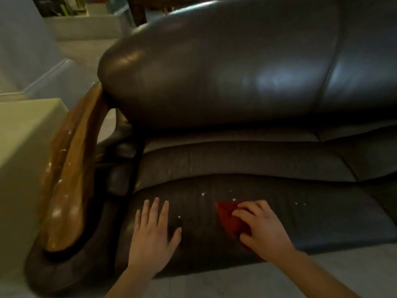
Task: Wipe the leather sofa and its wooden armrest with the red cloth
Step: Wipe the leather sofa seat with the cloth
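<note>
A dark leather sofa (236, 72) fills the view, its seat cushion (214, 233) in front of me. The red cloth (228, 220) lies bunched on the seat under my right hand (262, 229), whose fingers press and grip it. My left hand (154, 235) rests flat on the seat to the left, fingers spread, holding nothing. Small white specks (203, 194) dot the leather just beyond the cloth and between my hands. The glossy wooden armrest (71, 179) runs along the sofa's left side, left of my left hand.
A pale yellowish box or block (23, 151) stands against the armrest on the left. Light floor (214, 282) shows below the seat's front edge. White steps or ledges (53, 78) and shelves lie behind the sofa at upper left.
</note>
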